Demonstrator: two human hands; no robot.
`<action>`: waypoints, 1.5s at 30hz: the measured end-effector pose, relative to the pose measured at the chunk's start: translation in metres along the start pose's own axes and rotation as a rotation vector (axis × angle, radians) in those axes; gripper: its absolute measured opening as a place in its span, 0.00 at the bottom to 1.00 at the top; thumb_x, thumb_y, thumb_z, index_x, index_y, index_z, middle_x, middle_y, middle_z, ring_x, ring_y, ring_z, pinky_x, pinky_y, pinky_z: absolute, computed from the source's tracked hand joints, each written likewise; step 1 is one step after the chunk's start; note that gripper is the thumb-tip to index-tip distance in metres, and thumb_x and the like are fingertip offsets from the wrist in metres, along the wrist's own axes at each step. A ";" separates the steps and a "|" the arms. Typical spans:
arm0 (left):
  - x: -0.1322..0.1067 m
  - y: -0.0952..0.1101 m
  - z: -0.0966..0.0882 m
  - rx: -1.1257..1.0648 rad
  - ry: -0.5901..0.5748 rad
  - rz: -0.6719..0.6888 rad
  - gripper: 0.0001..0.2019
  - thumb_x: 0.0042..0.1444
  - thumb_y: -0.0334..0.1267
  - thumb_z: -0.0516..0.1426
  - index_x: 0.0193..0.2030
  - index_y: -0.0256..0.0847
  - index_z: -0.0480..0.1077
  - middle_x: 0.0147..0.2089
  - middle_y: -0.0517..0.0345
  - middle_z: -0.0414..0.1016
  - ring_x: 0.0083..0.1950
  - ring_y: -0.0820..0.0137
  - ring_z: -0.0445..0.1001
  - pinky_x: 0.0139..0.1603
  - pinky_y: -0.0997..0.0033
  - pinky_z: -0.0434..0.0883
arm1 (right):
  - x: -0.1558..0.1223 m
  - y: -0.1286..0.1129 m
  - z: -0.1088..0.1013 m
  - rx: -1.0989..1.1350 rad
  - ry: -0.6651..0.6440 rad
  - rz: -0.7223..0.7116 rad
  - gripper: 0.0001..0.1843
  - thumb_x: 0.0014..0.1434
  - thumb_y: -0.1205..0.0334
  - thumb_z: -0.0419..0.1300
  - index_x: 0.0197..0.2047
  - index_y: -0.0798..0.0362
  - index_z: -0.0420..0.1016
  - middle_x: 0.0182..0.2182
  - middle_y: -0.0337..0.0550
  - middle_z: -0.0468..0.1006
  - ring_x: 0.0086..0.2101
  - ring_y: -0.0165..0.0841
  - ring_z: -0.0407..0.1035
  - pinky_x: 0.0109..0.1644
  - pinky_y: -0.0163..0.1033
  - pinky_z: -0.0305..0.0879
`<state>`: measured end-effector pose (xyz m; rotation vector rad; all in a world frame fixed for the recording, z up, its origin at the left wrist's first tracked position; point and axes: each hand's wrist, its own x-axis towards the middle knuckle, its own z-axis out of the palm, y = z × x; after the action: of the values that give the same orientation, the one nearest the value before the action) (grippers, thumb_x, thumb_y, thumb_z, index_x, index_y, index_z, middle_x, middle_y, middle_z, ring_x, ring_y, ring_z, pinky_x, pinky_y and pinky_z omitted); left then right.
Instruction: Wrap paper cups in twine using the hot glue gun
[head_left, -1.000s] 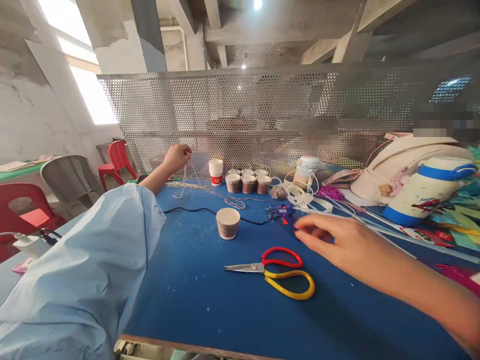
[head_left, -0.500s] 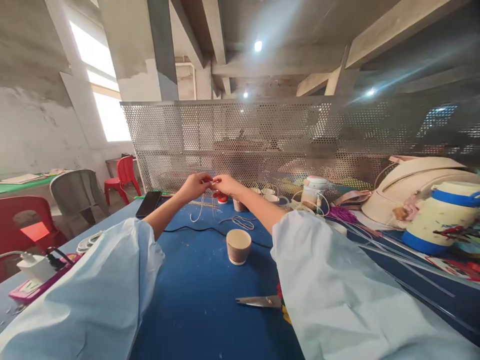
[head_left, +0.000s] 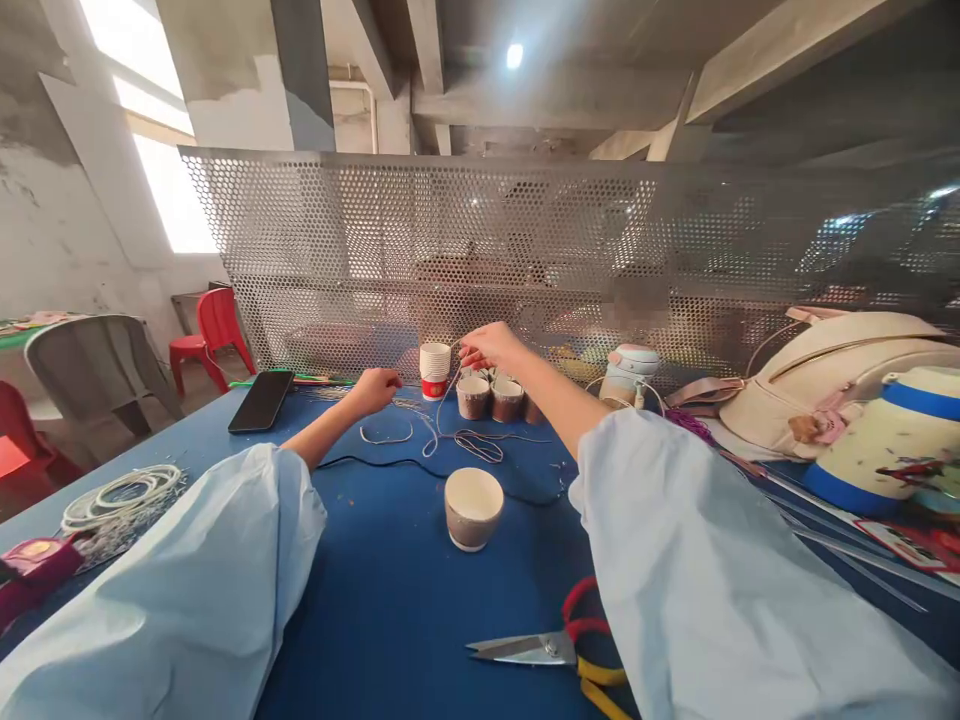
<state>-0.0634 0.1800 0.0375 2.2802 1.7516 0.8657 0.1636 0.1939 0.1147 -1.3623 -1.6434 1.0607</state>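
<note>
My right hand (head_left: 493, 346) is raised above the back of the table with its fingers pinched on a thin pale cord (head_left: 438, 425). The cord trails down to a loose looped bundle on the blue tabletop. Farther left, my left hand (head_left: 377, 391) is closed over some loose strands; whatever its fingers hold is hidden. Nearer me stands a cord-wrapped paper cup (head_left: 473, 508), upright, touched by neither hand. A stack of paper cups (head_left: 435, 370) with a red band stands between the hands. Several wrapped cups (head_left: 473, 397) sit below my right hand.
Scissors (head_left: 551, 648) with red and yellow handles lie open by my right sleeve. A black phone (head_left: 261, 402) is at the left, with a cord coil (head_left: 120, 497) nearer me. A bag (head_left: 862, 385) and a bottle (head_left: 874, 440) stand right. A perforated metal screen (head_left: 390, 250) borders the back.
My hands, together before, have moved apart: the right one went right and up with the cord, the left one slightly left and down. The view has tilted down, showing the cup stack more fully.
</note>
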 end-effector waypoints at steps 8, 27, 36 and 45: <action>-0.003 -0.023 -0.005 -0.101 0.137 -0.164 0.16 0.52 0.32 0.61 0.49 0.36 0.70 0.56 0.44 0.68 0.59 0.53 0.66 0.58 0.52 0.65 | -0.003 -0.013 -0.040 0.151 0.252 -0.070 0.08 0.63 0.63 0.59 0.43 0.59 0.71 0.36 0.44 0.76 0.32 0.29 0.72 0.36 0.38 0.72; -0.009 0.076 -0.010 -0.950 0.115 -0.247 0.01 0.50 0.26 0.56 0.30 0.33 0.69 0.18 0.61 0.66 0.22 0.74 0.70 0.31 0.67 0.76 | -0.068 -0.074 -0.073 0.495 0.371 -0.256 0.09 0.63 0.73 0.48 0.31 0.55 0.63 0.23 0.38 0.71 0.27 0.24 0.71 0.37 0.32 0.73; -0.026 0.057 -0.038 -1.037 0.166 -0.287 0.01 0.49 0.28 0.57 0.29 0.32 0.69 0.17 0.59 0.67 0.20 0.74 0.69 0.28 0.70 0.74 | -0.099 -0.041 -0.100 0.320 0.495 -0.159 0.07 0.59 0.74 0.51 0.32 0.56 0.66 0.19 0.37 0.70 0.21 0.26 0.68 0.28 0.34 0.70; -0.094 0.111 -0.093 -0.968 0.107 0.069 0.11 0.58 0.40 0.55 0.40 0.35 0.74 0.26 0.55 0.73 0.28 0.71 0.74 0.30 0.72 0.73 | -0.198 -0.021 -0.091 -0.127 0.493 -0.324 0.04 0.58 0.68 0.56 0.37 0.55 0.72 0.26 0.41 0.76 0.16 0.23 0.62 0.21 0.33 0.57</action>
<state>-0.0328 0.0368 0.1299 1.6424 0.9187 1.4484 0.2713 0.0093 0.1626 -1.2546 -1.5020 0.3958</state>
